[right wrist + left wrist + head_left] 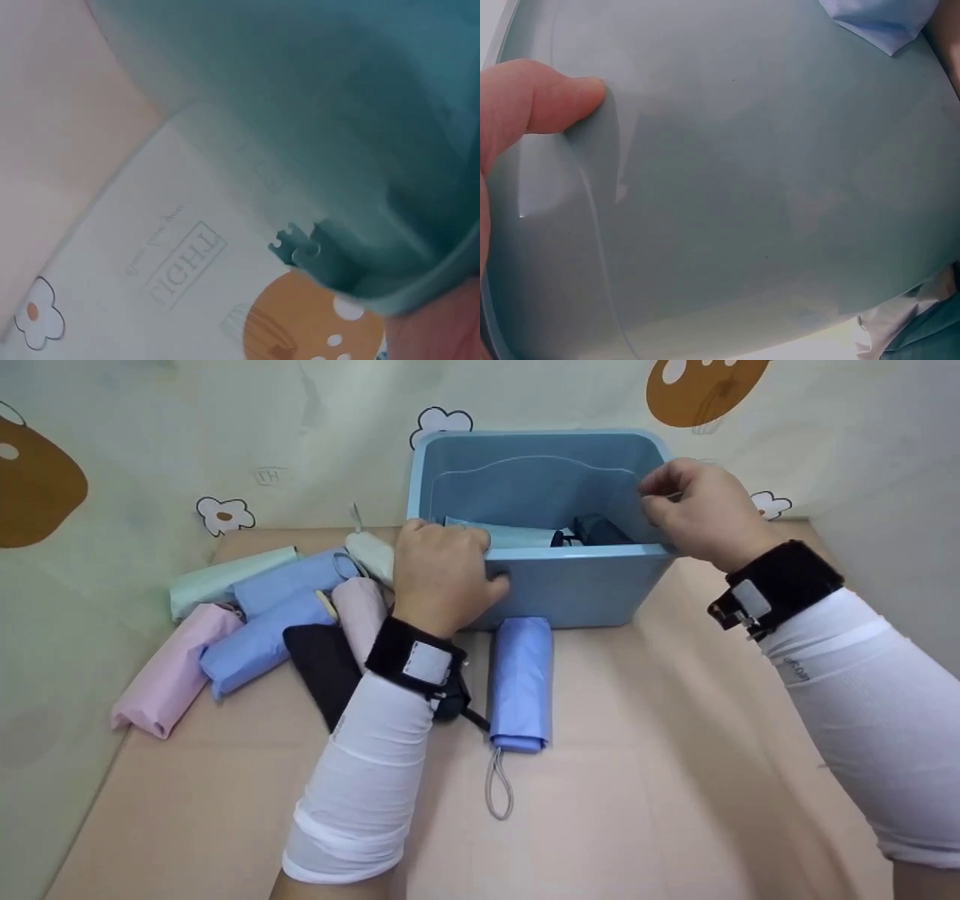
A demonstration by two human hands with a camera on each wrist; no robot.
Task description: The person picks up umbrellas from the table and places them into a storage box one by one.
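A blue plastic bin [559, 589] stands at the back of the table. My left hand [446, 570] grips its front left rim, the thumb [562, 101] pressed along the outer wall. On the right side rim, my right hand [705, 514] holds on with curled fingers; the right wrist view shows only a bit of that hand beside the rim [397, 300]. Inside the bin lie a light blue folded umbrella [510, 535] and a dark one [602, 531], partly hidden by the front wall. A periwinkle folded umbrella [521, 682] lies right in front of the bin.
Left of the bin lie several folded umbrellas, among them a pink one [176, 671], a blue one [266, 641], a mint one [232, 577] and a black one [322, 667]. More dark umbrella parts show behind my left wrist. A patterned cloth wall [315, 442] rises behind.
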